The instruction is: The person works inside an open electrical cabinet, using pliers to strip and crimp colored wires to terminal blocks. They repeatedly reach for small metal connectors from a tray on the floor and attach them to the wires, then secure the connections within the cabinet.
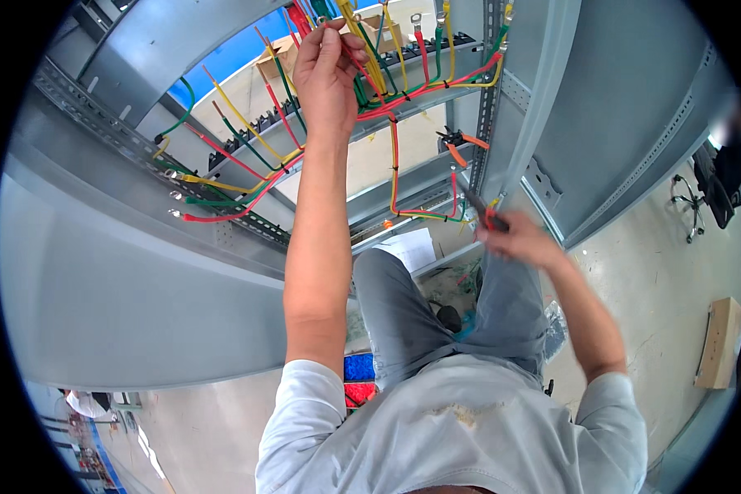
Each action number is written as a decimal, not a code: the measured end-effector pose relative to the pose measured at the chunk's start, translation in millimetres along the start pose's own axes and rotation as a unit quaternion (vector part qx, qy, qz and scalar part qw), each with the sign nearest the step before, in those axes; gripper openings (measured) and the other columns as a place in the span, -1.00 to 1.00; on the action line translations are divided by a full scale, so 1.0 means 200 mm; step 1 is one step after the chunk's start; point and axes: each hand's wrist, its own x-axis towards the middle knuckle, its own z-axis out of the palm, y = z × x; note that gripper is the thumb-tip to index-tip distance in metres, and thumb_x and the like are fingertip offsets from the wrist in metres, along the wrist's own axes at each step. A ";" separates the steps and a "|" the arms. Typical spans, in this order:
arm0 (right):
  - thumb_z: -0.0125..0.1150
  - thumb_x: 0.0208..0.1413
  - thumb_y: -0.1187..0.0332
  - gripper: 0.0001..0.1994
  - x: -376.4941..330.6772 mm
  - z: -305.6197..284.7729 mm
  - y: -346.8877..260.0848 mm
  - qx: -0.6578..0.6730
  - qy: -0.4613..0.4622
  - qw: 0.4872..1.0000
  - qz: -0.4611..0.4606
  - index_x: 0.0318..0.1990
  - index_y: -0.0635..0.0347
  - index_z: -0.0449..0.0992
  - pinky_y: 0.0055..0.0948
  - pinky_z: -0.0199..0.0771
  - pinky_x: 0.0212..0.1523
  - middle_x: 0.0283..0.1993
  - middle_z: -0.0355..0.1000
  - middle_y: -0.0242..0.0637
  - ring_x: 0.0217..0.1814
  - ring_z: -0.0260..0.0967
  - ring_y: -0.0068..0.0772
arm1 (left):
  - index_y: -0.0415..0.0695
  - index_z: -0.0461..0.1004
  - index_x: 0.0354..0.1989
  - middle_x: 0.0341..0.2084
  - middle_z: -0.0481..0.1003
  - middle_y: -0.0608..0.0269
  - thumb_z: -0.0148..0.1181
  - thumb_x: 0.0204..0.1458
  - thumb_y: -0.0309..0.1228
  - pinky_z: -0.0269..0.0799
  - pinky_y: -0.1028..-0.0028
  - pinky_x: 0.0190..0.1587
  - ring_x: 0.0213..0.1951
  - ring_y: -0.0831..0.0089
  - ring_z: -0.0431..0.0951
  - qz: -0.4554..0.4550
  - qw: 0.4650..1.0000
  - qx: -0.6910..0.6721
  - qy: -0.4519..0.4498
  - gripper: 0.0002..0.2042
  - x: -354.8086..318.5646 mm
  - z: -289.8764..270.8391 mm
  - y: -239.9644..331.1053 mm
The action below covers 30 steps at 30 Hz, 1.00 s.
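Left hand (328,70) is raised, fingers pinched shut on a red wire (356,56) up in the far bundle of wires (370,74); thumb and fingertips meet around it. Right hand (514,239) is lower and to the right, fingers curled closed around a tool with red handles (486,216), probably pliers or cutters; motion blur, so the exact grip can't be told. The tool tip points up-left toward a thin red-green-yellow wire run (395,165) that hangs down the middle.

Count: two hands, one held tool, and a second orange-handled tool (459,144) resting on a rail just above the right hand. Wires come in three colours: red, yellow, green. Roughly a dozen loose ends fan out at left (222,165), several with metal lugs; exact number unclear.

Everything sits inside a grey metal cabinet frame (140,272) with perforated rails (99,123). Near, the person's grey trousers and light shirt. On the floor at right, one flat cardboard piece (716,342); far right, one office chair (700,193).
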 end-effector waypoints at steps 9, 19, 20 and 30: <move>0.15 0.38 0.16 -0.67 -0.19 0.20 0.73 0.242 0.017 0.963 0.120 -0.08 0.30 0.60 -0.53 0.37 -0.33 -0.39 0.55 -0.33 -0.36 0.43 -0.57 | -0.22 0.48 0.02 -0.32 0.53 0.21 0.07 0.39 -0.32 0.51 0.37 -0.11 -0.29 0.45 0.50 -0.007 0.999 0.031 0.021 -0.77 -0.01 0.03 0.00; 0.16 0.38 0.09 -0.66 -0.21 0.18 0.82 0.188 0.047 0.975 0.111 -0.06 0.21 0.61 -0.56 0.34 -0.36 -0.36 0.56 -0.39 -0.38 0.37 -0.65 | -0.31 0.43 0.17 -0.13 0.56 0.12 0.16 0.34 -0.29 0.50 0.31 0.06 -0.09 0.37 0.55 0.036 0.983 0.167 0.073 -0.63 -0.05 0.07 -0.01; 0.15 0.38 0.09 -0.65 -0.21 0.19 0.82 0.181 0.036 0.975 0.120 0.02 0.21 0.59 -0.57 0.34 -0.35 -0.33 0.57 -0.39 -0.37 0.36 -0.66 | -0.32 0.43 0.19 -0.09 0.57 0.10 0.18 0.33 -0.28 0.50 0.30 0.09 -0.04 0.36 0.56 0.060 0.971 0.210 0.093 -0.60 -0.07 0.09 0.00; 0.16 0.38 0.16 -0.67 -0.16 0.27 0.58 0.178 -0.034 0.982 0.055 0.06 0.27 0.53 -0.51 0.45 -0.20 -0.19 0.58 -0.33 -0.24 0.43 -0.58 | -0.35 0.48 0.20 0.00 0.61 -0.01 0.18 0.29 -0.36 0.47 0.39 0.11 0.06 0.35 0.60 0.146 0.866 0.458 0.135 -0.61 -0.11 0.11 0.11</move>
